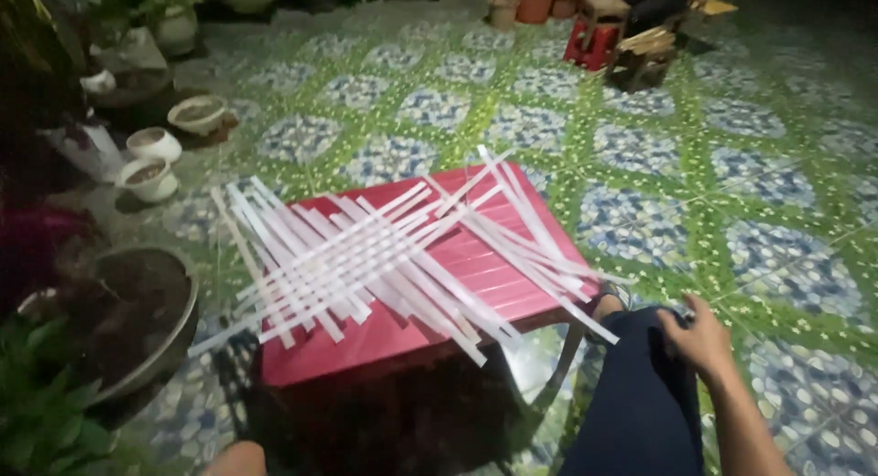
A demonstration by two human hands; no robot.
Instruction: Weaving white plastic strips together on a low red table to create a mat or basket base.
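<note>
A low red plastic worktop (402, 343) with a ribbed top stands on a floor of green, blue and white patterned tiles (640, 165). Across the worktop lies a loose pile of long flat white strips (384, 256), crossing one another at shallow angles; several run past the left edge and others hang off the right edge toward the person's knee.

The person's right hand (700, 334) rests on the right knee, on dark blue trouser cloth (631, 403), just beside the ends of the strips that overhang the right side. Its fingers are curled loosely over the knee, and it cannot be told whether anything lies within them. A foot in a sandal (611, 300) shows just beyond the knee. The left hand is out of view; only a bare bit of skin (238, 459), which may be the left knee or arm, shows at the bottom edge, near the front left corner of the worktop.

To the left, a wide dark bowl-shaped planter (137, 320) filled with soil sits near the worktop, with green leaves (37, 403) in front of it. Further back stand small white pots (151, 160). Well apart, at the far side of the floor, are a small red stool (594, 42) and a wooden stool (645, 60).
</note>
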